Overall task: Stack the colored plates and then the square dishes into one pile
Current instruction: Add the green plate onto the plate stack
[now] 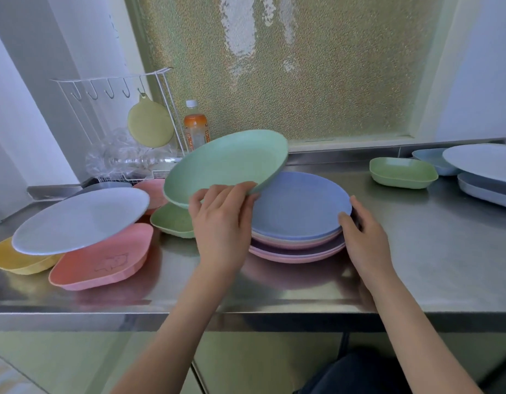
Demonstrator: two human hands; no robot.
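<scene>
Head camera: my left hand (220,220) pinches the near rim of a green round plate (226,163), fingers curled over the edge and thumb beneath, holding it tilted in the middle of the frame, just above and left of the pile (300,223). My right hand (365,237) rests against the pile's right edge, fingers loosely bent along the rims and steadying them, gripping nothing.

The pile sits at centre frame: several round plates nested, a blue-violet plate (300,206) on top, pink and purple rims showing below. By my reckoning the task is partway through its first stage. The green plate is not yet set down; at left of frame a pale blue round plate (81,220) lies tilted atop a pink square dish (104,257) and a yellow dish (18,260). More square dishes wait: a green one (172,220) behind my left hand, another green dish (402,172) at right. At the far right edge, more pale plates and dishes (479,163) are heaped, and none of the square dishes is stacked.

The surface is a stainless steel counter (416,251), reflective, under a frosted textured window (288,66). At upper left stands a white wire rack (112,81) with hooks, a yellow-green round pad hanging from it, and an orange drink bottle (195,126) beside it.
</scene>
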